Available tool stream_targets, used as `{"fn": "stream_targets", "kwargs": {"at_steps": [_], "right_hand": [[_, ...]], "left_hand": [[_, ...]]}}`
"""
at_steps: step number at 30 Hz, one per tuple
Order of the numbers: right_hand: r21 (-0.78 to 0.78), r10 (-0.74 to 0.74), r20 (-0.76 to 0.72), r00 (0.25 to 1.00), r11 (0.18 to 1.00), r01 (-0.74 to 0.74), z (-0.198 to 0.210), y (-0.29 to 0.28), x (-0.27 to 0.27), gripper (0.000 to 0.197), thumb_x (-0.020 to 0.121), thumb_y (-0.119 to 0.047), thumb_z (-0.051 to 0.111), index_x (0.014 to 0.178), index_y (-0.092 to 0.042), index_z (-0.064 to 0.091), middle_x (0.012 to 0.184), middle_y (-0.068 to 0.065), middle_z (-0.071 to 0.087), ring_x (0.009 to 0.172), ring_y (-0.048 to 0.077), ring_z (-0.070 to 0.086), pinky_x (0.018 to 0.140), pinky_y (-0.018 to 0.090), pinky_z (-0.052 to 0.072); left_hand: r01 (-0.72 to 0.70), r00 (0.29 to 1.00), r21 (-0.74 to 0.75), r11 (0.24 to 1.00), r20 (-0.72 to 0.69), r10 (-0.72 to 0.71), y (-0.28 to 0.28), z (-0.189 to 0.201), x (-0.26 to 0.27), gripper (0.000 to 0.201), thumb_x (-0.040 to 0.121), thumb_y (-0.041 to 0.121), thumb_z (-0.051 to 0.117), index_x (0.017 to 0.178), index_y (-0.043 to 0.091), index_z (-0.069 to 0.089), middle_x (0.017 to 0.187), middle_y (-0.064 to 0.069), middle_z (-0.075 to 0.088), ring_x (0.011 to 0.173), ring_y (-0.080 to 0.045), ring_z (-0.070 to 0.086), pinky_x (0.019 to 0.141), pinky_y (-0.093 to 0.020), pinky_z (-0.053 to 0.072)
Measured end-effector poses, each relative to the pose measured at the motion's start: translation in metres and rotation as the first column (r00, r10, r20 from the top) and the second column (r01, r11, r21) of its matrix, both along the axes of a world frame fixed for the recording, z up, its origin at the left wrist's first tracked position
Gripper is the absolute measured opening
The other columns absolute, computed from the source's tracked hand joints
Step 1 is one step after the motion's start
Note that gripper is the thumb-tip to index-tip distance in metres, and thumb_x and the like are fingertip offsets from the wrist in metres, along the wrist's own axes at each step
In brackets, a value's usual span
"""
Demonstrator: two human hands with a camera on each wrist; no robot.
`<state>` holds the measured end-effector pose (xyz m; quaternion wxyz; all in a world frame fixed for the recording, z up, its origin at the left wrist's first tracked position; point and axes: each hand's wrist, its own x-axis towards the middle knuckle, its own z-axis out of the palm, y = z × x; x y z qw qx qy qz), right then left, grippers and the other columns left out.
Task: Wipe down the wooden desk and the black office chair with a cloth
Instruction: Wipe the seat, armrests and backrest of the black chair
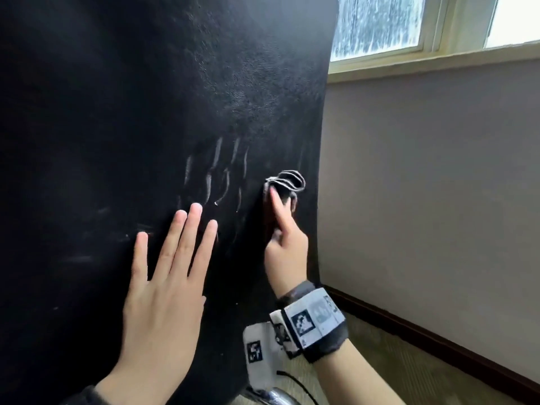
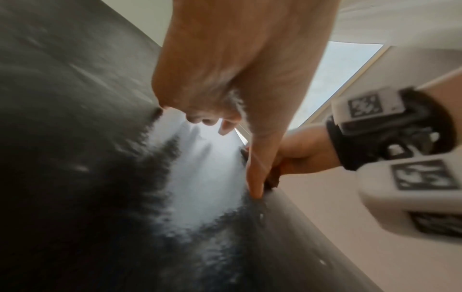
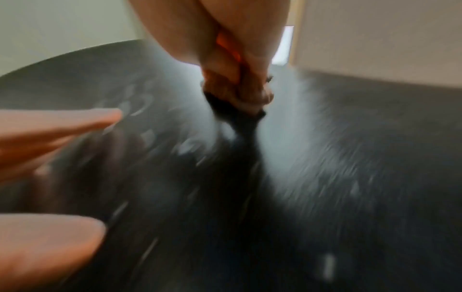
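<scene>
The black office chair's backrest fills the left and middle of the head view, with pale scuff streaks near its centre. My left hand lies flat on it, fingers straight and spread. To its right my right hand grips a dark bunched cloth with a pale edge and presses it against the backrest near its right edge. The left wrist view shows the left hand on the backrest and the right hand beyond it. The blurred right wrist view shows the right hand around the cloth. The desk is out of view.
A pale wall with a dark skirting board stands right of the chair. A window with a cream sill is at the top right. Carpet covers the floor, and a chrome chair part shows at the bottom.
</scene>
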<state>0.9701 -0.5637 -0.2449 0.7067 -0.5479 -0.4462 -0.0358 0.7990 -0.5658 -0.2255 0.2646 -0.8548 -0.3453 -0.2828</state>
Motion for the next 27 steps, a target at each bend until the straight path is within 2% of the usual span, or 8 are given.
{"fn": "stream_targets", "kwargs": {"at_steps": [3, 7, 10, 15, 19, 22, 24, 27], "right_hand": [[0.049, -0.049, 0.270, 0.961, 0.998, 0.037, -0.053, -0.001, -0.066, 0.081, 0.074, 0.025, 0.036, 0.143, -0.017, 0.034, 0.156, 0.004, 0.016, 0.145, 0.014, 0.011, 0.116, 0.018, 0.015], [0.015, -0.033, 0.463, 0.886, 0.999, 0.030, -0.127, -0.021, -0.099, 0.046, 0.097, -0.001, 0.044, 0.142, -0.012, 0.039, 0.151, 0.005, 0.032, 0.137, 0.029, 0.034, 0.111, 0.030, 0.034], [0.146, -0.034, 0.423, 0.905, 0.989, -0.031, -0.059, -0.009, -0.075, 0.054, 0.086, 0.022, 0.039, 0.132, -0.004, 0.048, 0.144, 0.006, 0.036, 0.139, 0.027, 0.030, 0.115, 0.031, 0.026], [0.119, -0.146, 0.274, 0.951, 0.986, 0.117, 0.074, 0.017, -0.019, 0.091, 0.060, 0.027, 0.026, 0.142, -0.011, 0.034, 0.155, 0.010, 0.015, 0.145, 0.024, 0.002, 0.101, -0.007, 0.006], [0.087, -0.046, 0.701, 0.712, 0.996, -0.021, -0.006, 0.002, -0.071, 0.061, 0.083, 0.017, 0.025, 0.133, -0.008, 0.048, 0.152, 0.014, 0.024, 0.144, 0.030, 0.016, 0.117, 0.036, 0.021], [0.024, 0.013, 0.846, 0.533, 0.998, -0.063, -0.030, -0.007, -0.072, 0.046, 0.096, 0.004, 0.025, 0.122, -0.008, 0.060, 0.148, 0.014, 0.032, 0.143, 0.026, 0.022, 0.114, 0.044, 0.027], [0.100, -0.040, 0.756, 0.653, 0.993, -0.055, 0.015, 0.005, -0.052, 0.054, 0.087, 0.018, 0.029, 0.128, -0.005, 0.055, 0.148, 0.016, 0.032, 0.142, 0.029, 0.022, 0.114, 0.039, 0.028], [0.167, -0.145, 0.397, 0.906, 0.982, 0.084, 0.091, 0.017, -0.042, 0.090, 0.057, 0.028, 0.026, 0.139, -0.006, 0.040, 0.153, 0.013, 0.020, 0.144, 0.033, 0.010, 0.108, 0.002, 0.014]], "left_hand": [[-0.017, 0.998, -0.026, 1.000, 0.061, 0.018, -0.002, 0.004, -0.016, 0.115, 0.049, 0.007, 0.088, 0.146, 0.000, 0.026, 0.157, -0.015, 0.011, 0.144, -0.028, 0.016, 0.115, -0.052, 0.007], [-0.048, 0.998, -0.057, 0.997, 0.034, 0.050, 0.001, -0.002, -0.039, 0.115, 0.046, -0.003, 0.085, 0.145, 0.000, 0.027, 0.158, -0.014, 0.012, 0.144, -0.028, 0.017, 0.115, -0.052, 0.009], [-0.072, 0.997, -0.064, 0.995, 0.022, 0.073, 0.002, -0.007, -0.048, 0.116, 0.045, -0.009, 0.083, 0.146, 0.001, 0.026, 0.158, -0.013, 0.012, 0.145, -0.027, 0.017, 0.116, -0.050, 0.007], [-0.051, 0.996, -0.058, 0.997, 0.074, 0.055, -0.005, 0.005, -0.049, 0.115, 0.049, -0.003, 0.084, 0.147, 0.003, 0.025, 0.158, -0.011, 0.011, 0.145, -0.026, 0.016, 0.116, -0.050, 0.008], [-0.061, 0.993, -0.041, 0.997, 0.102, 0.065, -0.006, 0.018, -0.053, 0.117, 0.050, 0.006, 0.087, 0.147, 0.002, 0.022, 0.158, -0.012, 0.011, 0.145, -0.026, 0.016, 0.115, -0.051, 0.010], [-0.076, 0.991, -0.031, 0.997, 0.110, 0.079, -0.003, 0.024, -0.059, 0.120, 0.049, 0.007, 0.088, 0.148, 0.002, 0.020, 0.158, -0.012, 0.011, 0.145, -0.026, 0.017, 0.114, -0.051, 0.012], [-0.086, 0.991, -0.040, 0.995, 0.099, 0.089, -0.001, 0.024, -0.064, 0.122, 0.049, 0.008, 0.089, 0.148, 0.002, 0.019, 0.158, -0.011, 0.010, 0.145, -0.026, 0.016, 0.115, -0.049, 0.009], [-0.086, 0.990, -0.033, 0.996, 0.109, 0.090, 0.000, 0.022, -0.070, 0.123, 0.049, 0.011, 0.089, 0.149, 0.002, 0.018, 0.158, -0.011, 0.011, 0.145, -0.025, 0.015, 0.116, -0.047, 0.007]]}}
